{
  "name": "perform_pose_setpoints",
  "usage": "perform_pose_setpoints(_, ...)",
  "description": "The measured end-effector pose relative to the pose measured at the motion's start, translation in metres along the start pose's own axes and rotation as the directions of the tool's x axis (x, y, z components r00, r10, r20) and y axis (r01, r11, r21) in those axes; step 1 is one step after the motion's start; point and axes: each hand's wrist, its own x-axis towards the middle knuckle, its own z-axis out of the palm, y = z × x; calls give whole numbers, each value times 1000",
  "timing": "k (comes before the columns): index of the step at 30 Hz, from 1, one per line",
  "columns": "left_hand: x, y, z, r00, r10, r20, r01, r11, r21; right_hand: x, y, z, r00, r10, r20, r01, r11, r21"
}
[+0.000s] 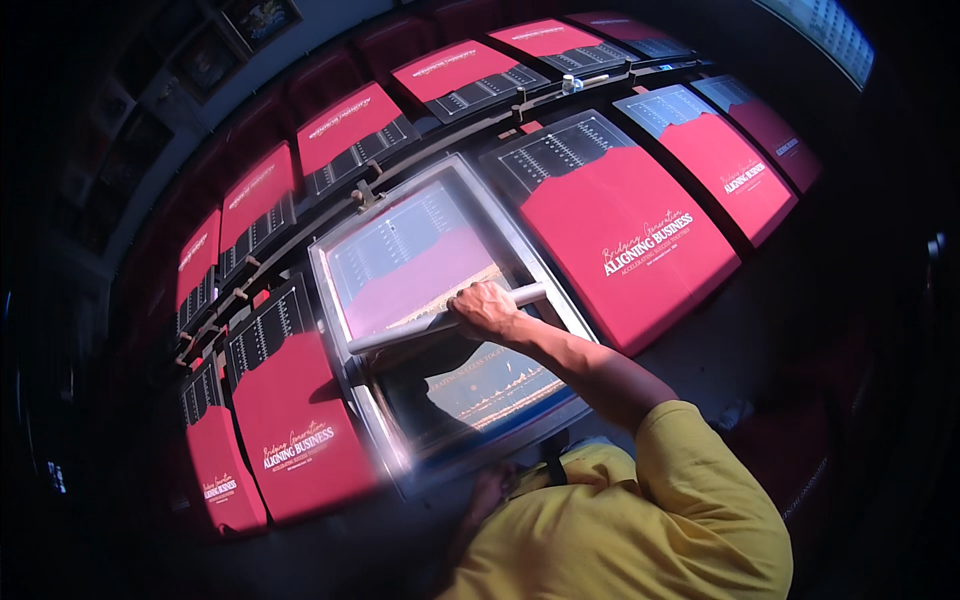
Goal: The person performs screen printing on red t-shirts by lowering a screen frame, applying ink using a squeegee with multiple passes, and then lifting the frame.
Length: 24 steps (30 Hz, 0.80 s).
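My right hand is closed round the long pale handle of a squeegee, which lies crosswise over a screen printing frame. The arm reaches in from the lower right in a yellow sleeve. Whitish ink is spread on the mesh below the squeegee, with dark patches and reversed-out lettering. Through the upper mesh shows a red fabric piece on its board. Low down, by the frame's near edge, my left hand is in shadow, and its fingers cannot be made out.
Red printed fabric pieces lie on boards at both sides, with another row beyond a metal rail carrying clamps and stops. To the left is a further printed red piece. Framed pictures hang at the far left; a bright window is upper right.
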Motion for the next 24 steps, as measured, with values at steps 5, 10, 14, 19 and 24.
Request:
perform_pose_setpoints(5, 6, -9, -10, 997, -9, 81, 16, 995, -96, 46, 32, -15, 998, 22, 57, -39, 945, 324)
perform_pose_setpoints(10, 2, 8, 0, 993, -40, 114, 58, 985, -160, 52, 49, -20, 886, 29, 463, -296, 803, 517)
perform_pose_setpoints(14, 0, 3, 2, 994, 4, 109, 20, 976, -218, 11, 10, -30, 937, -152, 313, -47, 837, 546)
perform_pose_setpoints(19, -4, 5, 10, 996, -35, 77, 55, 957, -284, -81, -45, -48, 946, -29, 322, -42, 977, 210)
perform_pose_setpoints(24, -9, 5, 11, 997, 58, 51, -49, 987, -154, -172, -78, 14, 954, -234, -185, 224, 972, -76)
